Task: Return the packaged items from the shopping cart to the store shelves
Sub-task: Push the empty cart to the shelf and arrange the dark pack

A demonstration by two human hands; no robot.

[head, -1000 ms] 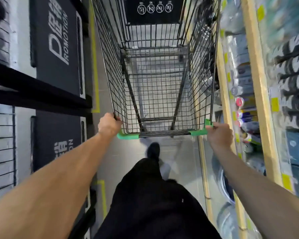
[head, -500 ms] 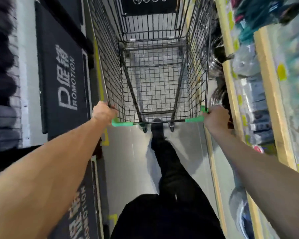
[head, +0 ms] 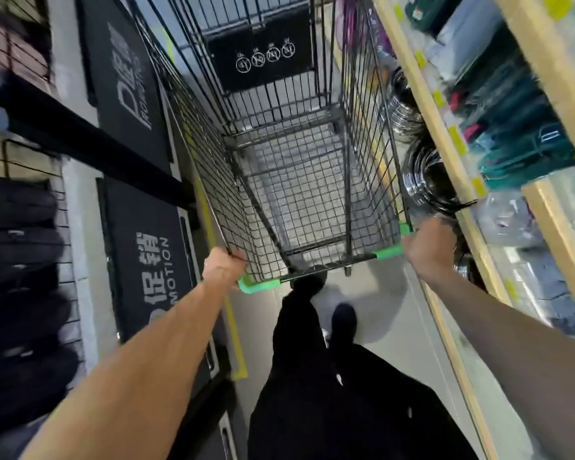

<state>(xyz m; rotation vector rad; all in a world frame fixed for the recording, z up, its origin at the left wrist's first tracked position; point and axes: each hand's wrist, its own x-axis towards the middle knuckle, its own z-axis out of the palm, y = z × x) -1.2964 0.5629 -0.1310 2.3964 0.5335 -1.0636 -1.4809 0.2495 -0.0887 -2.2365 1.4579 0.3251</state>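
A black wire shopping cart [head: 213, 180] with a green-tipped handle [head: 326, 272] stands in a narrow aisle in front of me. Its basket shows only wire mesh and the floor below; no packaged item is visible in it. My left hand [head: 221, 265] is closed on the handle's left end. My right hand [head: 427, 245] is closed on the right end. Wooden-edged store shelves [head: 439, 127] with packaged goods run along the right, close to the cart's side.
Black promotion display stands [head: 146, 257] line the left, edged by yellow floor tape [head: 233, 327]. Dark goods hang on a wire rack [head: 20, 277] at far left. Shiny coiled items [head: 425, 180] sit low on the right shelf. My black-trousered legs [head: 312, 376] stride behind the cart.
The cart has rolled forward down the aisle with both hands on the handle. The view has tilted, and different shelf goods now pass on the right.
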